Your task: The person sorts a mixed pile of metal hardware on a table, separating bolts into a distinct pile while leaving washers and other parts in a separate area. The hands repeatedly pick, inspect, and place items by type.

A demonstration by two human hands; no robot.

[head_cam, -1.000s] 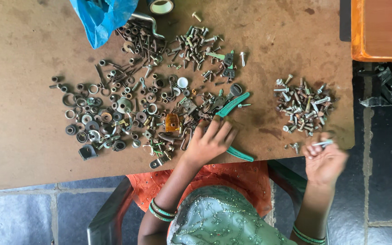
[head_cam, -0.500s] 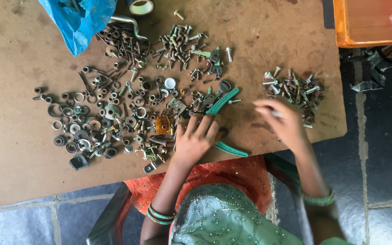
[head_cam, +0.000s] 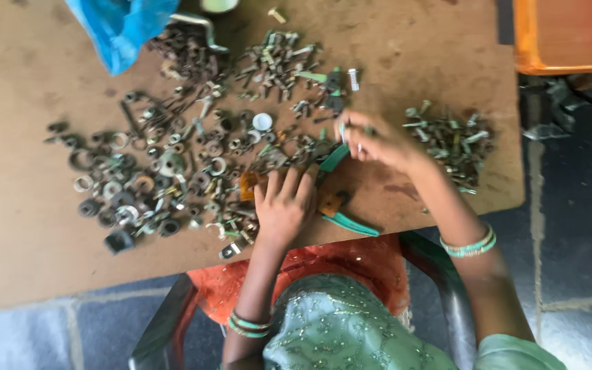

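Note:
A wide heap of rusty nuts, washers and bolts (head_cam: 193, 157) is spread over the brown board table (head_cam: 29, 260). My left hand (head_cam: 286, 205) lies flat on the near edge of the heap with its fingers spread and nothing in it. Green-handled pliers (head_cam: 347, 223) lie just right of it. My right hand (head_cam: 378, 140) reaches over the pliers to the heap's right end. Its fingertips are pinched on a small pale metal piece (head_cam: 342, 130), which is blurred. A smaller pile of bolts and screws (head_cam: 453, 140) lies to the right of that hand.
A blue plastic bag (head_cam: 125, 27) lies at the far left of the table, and an orange tray (head_cam: 563, 41) stands beyond the table's right edge. A dark chair frame (head_cam: 166, 322) and grey floor tiles (head_cam: 584, 240) are below the near edge.
My right hand has swung left, from the table's near right edge past the small bolt pile to the main heap. My left hand has stayed flat in place.

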